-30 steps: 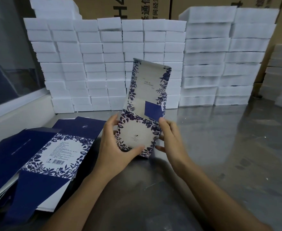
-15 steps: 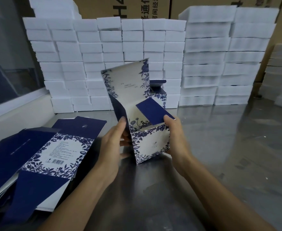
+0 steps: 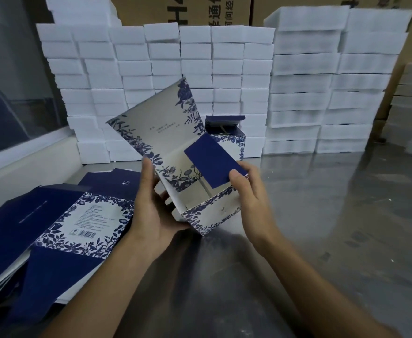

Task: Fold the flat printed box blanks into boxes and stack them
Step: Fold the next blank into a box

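A half-formed blue-and-white floral box (image 3: 209, 213) is tilted above the steel table, its long lid panel (image 3: 156, 125) raised to the upper left. My left hand (image 3: 153, 211) grips its left wall and underside. My right hand (image 3: 248, 193) holds the right wall, thumb pressing a dark blue flap (image 3: 212, 164) inward. A pile of flat printed blanks (image 3: 53, 228) lies at the left. One folded box (image 3: 226, 135) stands upright behind, its top open.
Stacks of white foam blocks (image 3: 200, 69) line the back of the steel table (image 3: 334, 228). Brown cartons (image 3: 175, 8) stand behind them. A glass partition with a white ledge (image 3: 17, 162) runs along the left.
The blank went from a flat upright sheet to an opened box shape. It has tilted left, and my right thumb has pushed the blue side flap inward.
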### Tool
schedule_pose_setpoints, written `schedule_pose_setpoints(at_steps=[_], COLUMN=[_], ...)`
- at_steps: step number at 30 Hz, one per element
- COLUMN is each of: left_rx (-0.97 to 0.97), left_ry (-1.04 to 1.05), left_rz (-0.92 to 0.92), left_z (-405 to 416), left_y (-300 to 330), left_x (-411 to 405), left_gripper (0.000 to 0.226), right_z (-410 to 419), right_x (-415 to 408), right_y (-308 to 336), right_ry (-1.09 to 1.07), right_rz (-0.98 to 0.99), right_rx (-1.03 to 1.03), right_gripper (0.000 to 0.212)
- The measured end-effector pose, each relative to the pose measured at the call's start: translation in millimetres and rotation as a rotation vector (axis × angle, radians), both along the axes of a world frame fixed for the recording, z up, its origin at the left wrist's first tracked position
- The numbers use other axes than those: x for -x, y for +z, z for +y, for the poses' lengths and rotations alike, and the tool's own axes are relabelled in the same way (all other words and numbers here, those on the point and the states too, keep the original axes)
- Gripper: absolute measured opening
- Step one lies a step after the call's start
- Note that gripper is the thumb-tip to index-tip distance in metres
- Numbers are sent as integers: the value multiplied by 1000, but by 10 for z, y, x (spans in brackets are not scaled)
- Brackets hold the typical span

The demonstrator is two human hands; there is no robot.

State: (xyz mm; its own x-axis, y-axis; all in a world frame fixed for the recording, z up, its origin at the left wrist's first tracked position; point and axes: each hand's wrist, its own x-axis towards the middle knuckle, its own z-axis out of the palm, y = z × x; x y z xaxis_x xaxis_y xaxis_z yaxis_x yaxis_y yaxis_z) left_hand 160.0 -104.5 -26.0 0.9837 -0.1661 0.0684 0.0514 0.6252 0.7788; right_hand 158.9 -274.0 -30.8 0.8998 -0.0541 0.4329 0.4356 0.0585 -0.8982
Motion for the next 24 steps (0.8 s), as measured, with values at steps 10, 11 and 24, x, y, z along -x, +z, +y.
schedule_pose_setpoints(at_steps=[10, 11, 24], left_rx=[-470, -512, -896], left_ry=[431, 409, 448], left_rz=[48, 20, -227], left_z=[-71, -82, -142], left_y=[-40, -30, -151], left_x=[-42, -22, -7], left_gripper=[40, 36, 67], right_z=[36, 33, 12], right_x=[-65, -73, -20], right_y=[-34, -38, -29], right_ry=[-115, -134, -404], right_rz=[-5, 11, -90], right_rx=[-15, -24, 179], right_gripper=[55, 62, 68])
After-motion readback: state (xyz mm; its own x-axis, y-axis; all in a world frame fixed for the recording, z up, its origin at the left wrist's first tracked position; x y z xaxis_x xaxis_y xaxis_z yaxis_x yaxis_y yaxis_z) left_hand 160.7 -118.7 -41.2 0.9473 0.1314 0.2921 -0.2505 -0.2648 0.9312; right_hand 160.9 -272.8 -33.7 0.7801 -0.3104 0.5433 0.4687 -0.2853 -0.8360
